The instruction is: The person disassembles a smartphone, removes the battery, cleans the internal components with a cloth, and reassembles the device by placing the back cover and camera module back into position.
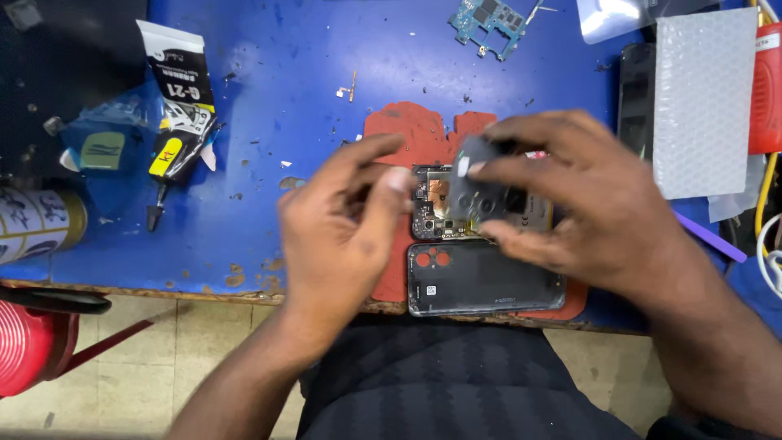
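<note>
So the opened phone (456,213) is lying on a red mat (407,134) near the front edge of the blue worktop (326,73), insides facing up, and its dark back cover (485,279) sits just in front of it on the same mat, inner side up.

The right hand (586,200) has a small dark plate (476,175) pinched between thumb and fingertips, right over the camera end of the phone. Looks to me like a camera cover piece, but the picture is a bit blurred, so can't swear to it. The left hand (350,220) is beside the phone's left end, fingers curled in and half closed; I can't tell if there's anything in it.

If you're seating a piece like that, my take: keep the grip on the edges only, no fingers on the lens side. Line it up with the openings first and lower it flat, don't slide it across the board. Use the free hand to pin the phone so it doesn't skate on the mat. Press evenly, no forcing.

Also that worktop is covered in grit and specks, so I'd check the piece's underside for dust. The glue tube (175,106) and loose circuit board (489,23) are well apart, out of the way.
</note>
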